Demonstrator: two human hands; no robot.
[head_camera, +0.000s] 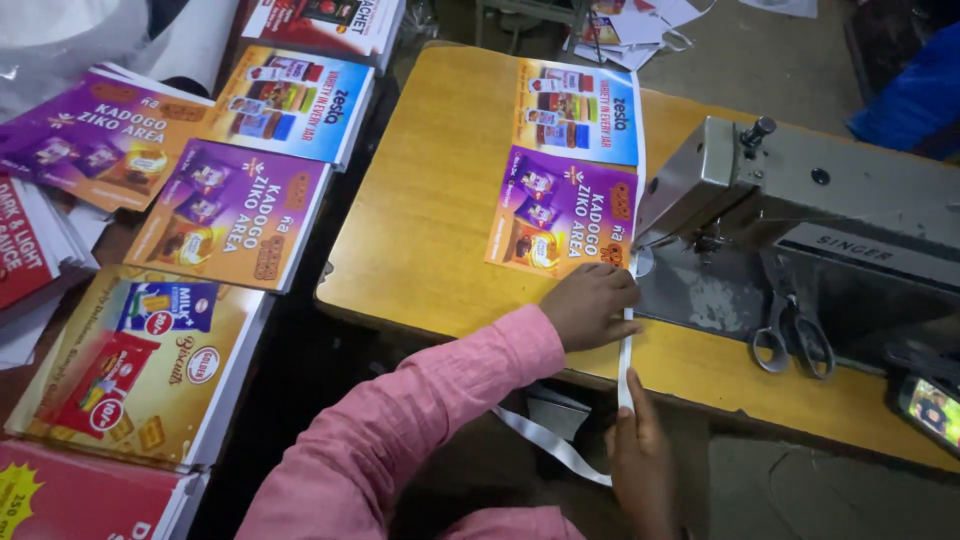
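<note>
Hands feeding a white tape and a printed banner toward a sewing machine.

The left hand (590, 305), in a pink sleeve, lies palm-down with fingers curled on the near edge of the purple and orange printed banner (562, 210) on the yellow wooden table (430, 220). The narrow white fabric tape (626, 350) runs just beside that hand along the banner's edge toward the grey metal sewing machine (800, 230). The right hand (640, 455), below the table edge, pinches the tape between thumb and fingers. Steel scissors (792, 325) hang on the machine.

posters (575, 170) on table (430, 210), sewing machine (800, 230) right
</note>
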